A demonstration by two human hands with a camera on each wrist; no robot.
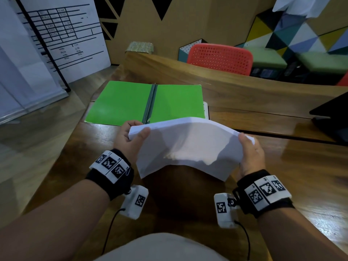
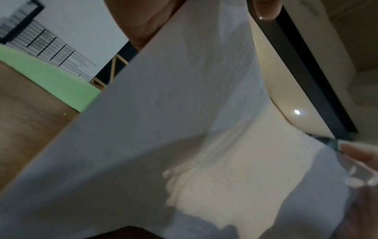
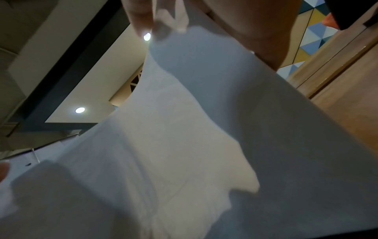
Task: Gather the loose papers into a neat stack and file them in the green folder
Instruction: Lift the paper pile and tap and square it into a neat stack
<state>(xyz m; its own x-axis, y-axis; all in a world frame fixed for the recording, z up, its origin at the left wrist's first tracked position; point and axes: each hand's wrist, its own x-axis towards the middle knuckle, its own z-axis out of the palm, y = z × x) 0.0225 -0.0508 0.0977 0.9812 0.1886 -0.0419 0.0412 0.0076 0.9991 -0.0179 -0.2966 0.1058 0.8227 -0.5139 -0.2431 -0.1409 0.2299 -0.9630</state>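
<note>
A stack of white papers (image 1: 188,146) hangs above the wooden table, bowed upward in the middle. My left hand (image 1: 131,137) pinches its left edge, thumb on top. At the right edge my right hand (image 1: 248,149) grips it the same way. Both wrist views are filled by the underside of the papers (image 2: 163,129) (image 3: 194,145). The green folder (image 1: 145,103) lies open and flat on the table just beyond the papers, its spine in the middle; a strip of the green folder (image 2: 51,77) shows in the left wrist view.
A white sheet or pad (image 1: 206,110) peeks out from under the folder's right edge. A black laptop (image 1: 331,117) sits at the table's right. A red chair (image 1: 220,58) stands behind the raised wooden ledge (image 1: 244,85). A printed board (image 1: 62,38) leans at the left.
</note>
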